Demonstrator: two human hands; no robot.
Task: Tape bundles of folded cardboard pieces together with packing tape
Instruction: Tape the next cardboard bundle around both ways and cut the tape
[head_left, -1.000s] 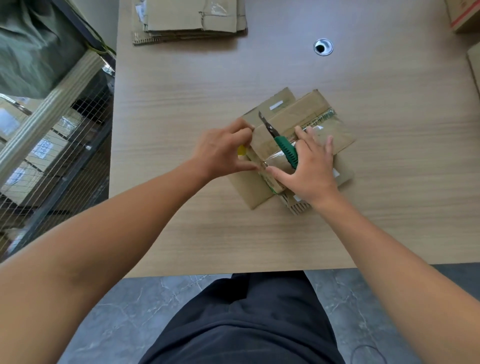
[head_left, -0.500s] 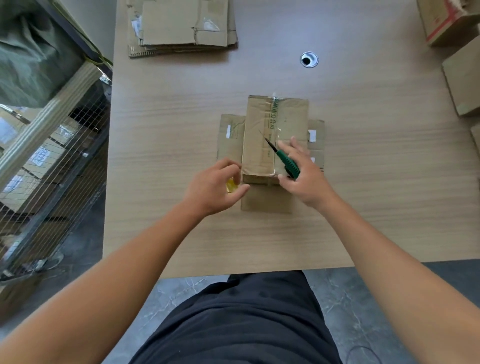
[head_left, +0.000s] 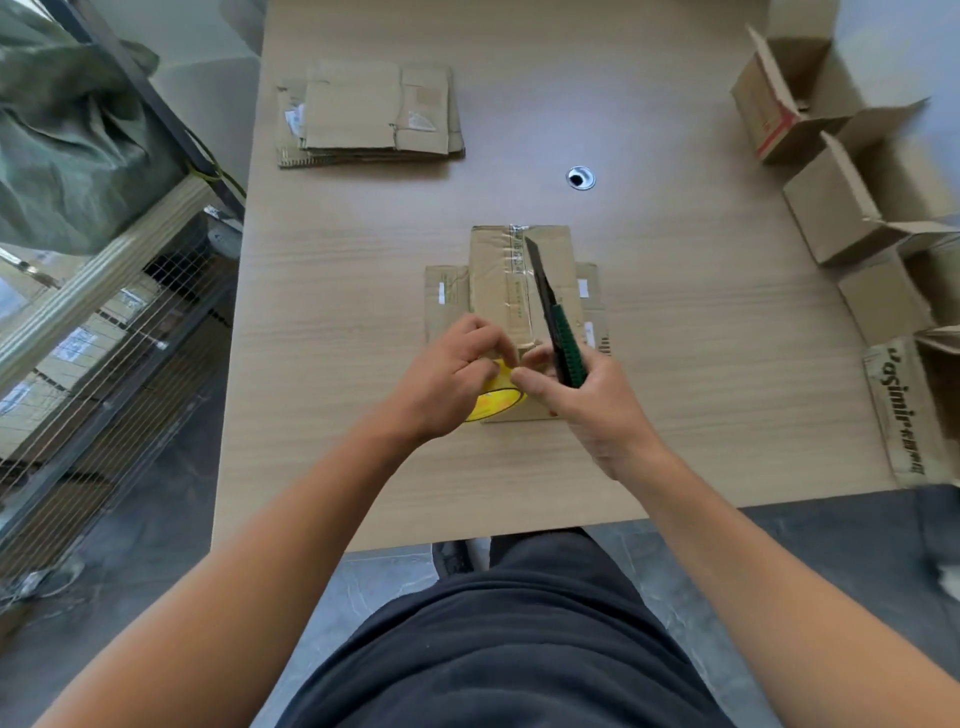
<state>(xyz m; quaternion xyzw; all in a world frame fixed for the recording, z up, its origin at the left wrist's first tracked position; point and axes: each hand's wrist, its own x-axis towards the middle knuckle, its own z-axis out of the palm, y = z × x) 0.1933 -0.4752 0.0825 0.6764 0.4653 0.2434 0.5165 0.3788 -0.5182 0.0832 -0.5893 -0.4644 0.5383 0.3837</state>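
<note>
- Head view: the cardboard bundle (head_left: 519, 280) lies flat at mid-table (head_left: 337, 364), a narrower folded piece on top of a wider one. A strip of clear tape runs lengthwise along its top.
- The left hand (head_left: 452, 379) is at the bundle's near edge, fingers curled over a yellow tape roll (head_left: 493, 402). The roll is largely hidden beneath the hand.
- The right hand (head_left: 587, 405) is just beside the left, fingers wrapped round the green handle of a utility knife (head_left: 563, 343). Its thumb reaches toward the left fingertips. The dark blade is extended and points away over the bundle top.
- Whether the blade touches the tape cannot be told.
- A stack of flattened cardboard (head_left: 369, 114) lies at the far left of the table.
- Open boxes (head_left: 831, 202) stand along the right edge.
- A cable grommet (head_left: 580, 177) sits beyond the bundle.
- A wire rack (head_left: 104, 322) stands left of the table.
</note>
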